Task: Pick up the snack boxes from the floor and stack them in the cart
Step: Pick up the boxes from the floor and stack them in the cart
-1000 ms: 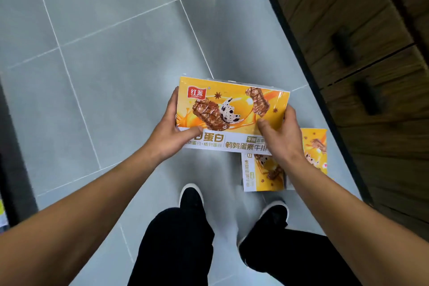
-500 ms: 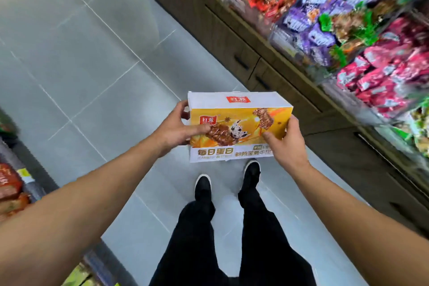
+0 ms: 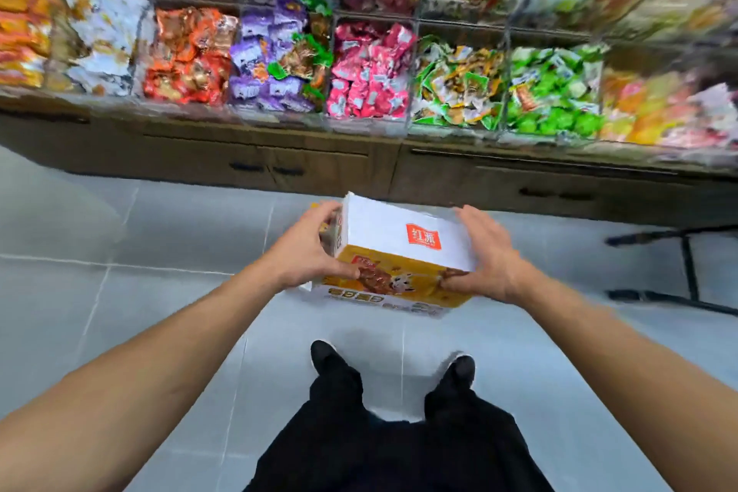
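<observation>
I hold one snack box in the air in front of me, above the grey tiled floor. Its top is white with a red logo and its front is yellow with chocolate bars printed on it. My left hand grips the box's left end and my right hand grips its right end. A black metal frame stands at the right edge; I cannot tell whether it belongs to the cart. No other snack box shows on the floor.
A long shelf unit with clear bins full of bright wrapped snacks runs across the top, over wooden cabinet doors. My black shoes and trousers are at the bottom. Grey tiled floor spreads to the left.
The view has swung up and round from the floor to face the snack shelves. The box has stayed in both hands and now shows its white top. The second box on the floor has left the view.
</observation>
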Available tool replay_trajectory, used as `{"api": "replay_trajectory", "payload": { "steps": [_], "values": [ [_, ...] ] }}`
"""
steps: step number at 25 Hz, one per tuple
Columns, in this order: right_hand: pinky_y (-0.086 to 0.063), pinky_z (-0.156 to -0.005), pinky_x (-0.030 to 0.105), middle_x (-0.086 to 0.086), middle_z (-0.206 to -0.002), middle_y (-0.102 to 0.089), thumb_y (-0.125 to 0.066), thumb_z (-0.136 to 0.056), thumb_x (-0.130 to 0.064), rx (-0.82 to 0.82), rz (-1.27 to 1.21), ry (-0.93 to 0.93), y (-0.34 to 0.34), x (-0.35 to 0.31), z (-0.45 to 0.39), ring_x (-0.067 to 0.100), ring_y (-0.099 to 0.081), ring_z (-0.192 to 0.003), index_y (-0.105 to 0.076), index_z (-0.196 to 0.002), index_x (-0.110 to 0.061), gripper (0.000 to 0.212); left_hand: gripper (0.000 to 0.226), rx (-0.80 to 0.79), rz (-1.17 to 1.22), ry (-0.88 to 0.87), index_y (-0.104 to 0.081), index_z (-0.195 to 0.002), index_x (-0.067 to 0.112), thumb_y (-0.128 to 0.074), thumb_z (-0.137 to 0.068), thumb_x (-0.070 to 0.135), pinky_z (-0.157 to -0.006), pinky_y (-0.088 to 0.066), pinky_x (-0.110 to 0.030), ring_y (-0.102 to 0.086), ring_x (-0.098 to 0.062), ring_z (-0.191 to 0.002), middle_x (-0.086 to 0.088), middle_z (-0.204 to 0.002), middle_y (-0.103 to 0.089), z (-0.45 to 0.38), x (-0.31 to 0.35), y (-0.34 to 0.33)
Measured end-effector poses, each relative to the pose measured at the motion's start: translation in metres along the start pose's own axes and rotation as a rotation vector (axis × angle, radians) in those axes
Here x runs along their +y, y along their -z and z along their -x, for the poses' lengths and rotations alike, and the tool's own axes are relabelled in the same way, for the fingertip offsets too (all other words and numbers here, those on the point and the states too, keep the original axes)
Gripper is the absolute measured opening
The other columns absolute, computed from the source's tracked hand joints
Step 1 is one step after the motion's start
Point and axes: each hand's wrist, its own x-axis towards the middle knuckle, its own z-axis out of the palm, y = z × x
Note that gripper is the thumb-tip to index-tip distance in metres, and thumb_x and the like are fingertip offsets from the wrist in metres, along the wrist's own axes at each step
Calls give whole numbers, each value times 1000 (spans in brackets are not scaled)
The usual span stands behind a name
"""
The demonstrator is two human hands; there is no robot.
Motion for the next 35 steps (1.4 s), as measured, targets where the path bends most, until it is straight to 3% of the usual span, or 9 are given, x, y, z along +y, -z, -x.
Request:
{"api": "replay_trajectory", "payload": {
  "steps": [2, 4, 6, 14, 18, 21, 25, 29, 35],
  "values": [
    [-21, -117, 33, 4, -153, -29, -85, -56, -45, -28, -28, -92, 18, 46, 52, 25, -27, -140, -20, -151, -17, 118, 96, -134, -107, -100, -43, -126, 39, -93, -45, 25, -94, -50, -39, -56, -16, -113, 16, -118, -54, -13, 43, -53],
    [-44, -99, 33, -4, -132, -44, -88, -60, -36, 11, -145, -159, 32, 93, 102, 19, -45, -119, -32, -141, -27, 99, 98, -222, -198, -173, -43, -130, 38, -90, -44, 34, -97, -48, -39, -54, -15, -114, 10, -123, -53, -24, 81, -109],
    [-51, -86, 28, -9, -119, -47, -89, -60, -37, 85, -189, -199, 45, 138, 151, 13, -49, -107, -38, -132, -33, 89, 99, -305, -250, -226, -42, -133, 34, -88, -45, 36, -100, -46, -38, -52, -15, -118, 8, -128, -52, -34, 113, -166],
    [-41, -85, 36, -5, -105, -56, -65, -42, -72, 401, -9, -436, 93, 334, 288, 23, -51, -102, -39, -101, -35, 74, 121, -424, -544, -478, -16, -151, 26, -86, -53, 40, -113, -31, -30, -41, -13, -129, 1, -141, -37, -54, 248, -388],
    [-42, -92, 39, -4, -114, -55, -73, -50, -70, 536, -63, -541, 118, 394, 335, 22, -48, -110, -44, -115, -31, 80, 125, -501, -906, -765, -14, -151, 21, -72, -50, 63, -117, -27, -37, -26, -23, -141, -6, -153, -21, -74, 307, -475],
    [-43, -95, 40, -4, -119, -52, -73, -53, -69, 581, -97, -584, 137, 433, 346, 22, -44, -115, -42, -121, -29, 86, 123, -511, -1025, -780, -11, -151, 25, -73, -53, 66, -112, -34, -47, -24, -26, -141, -2, -155, -14, -104, 342, -533],
    [-40, -100, 40, -1, -126, -49, -69, -53, -66, 538, -109, -595, 177, 482, 338, 23, -40, -120, -41, -128, -24, 90, 109, -544, -1152, -855, -22, -145, 27, -79, -57, 57, -102, -45, -43, -43, -23, -125, 1, -139, -34, -160, 386, -593],
    [-40, -104, 45, 0, -139, -42, -55, -46, -74, 564, -143, -676, 241, 539, 320, 23, -34, -129, -33, -140, -22, 109, 93, -612, -1077, -937, -37, -135, 26, -80, -56, 49, -98, -44, -35, -49, -21, -111, 0, -123, -44, -228, 456, -640],
    [-17, -118, 40, 3, -155, -21, -74, -59, -63, 727, -240, -725, 310, 626, 309, 23, -16, -142, -19, -150, -16, 116, 95, -699, -1014, -995, -43, -134, 21, -83, -50, 39, -84, -33, -21, -43, -14, -106, 4, -113, -42, -318, 550, -709]
  ]
}}
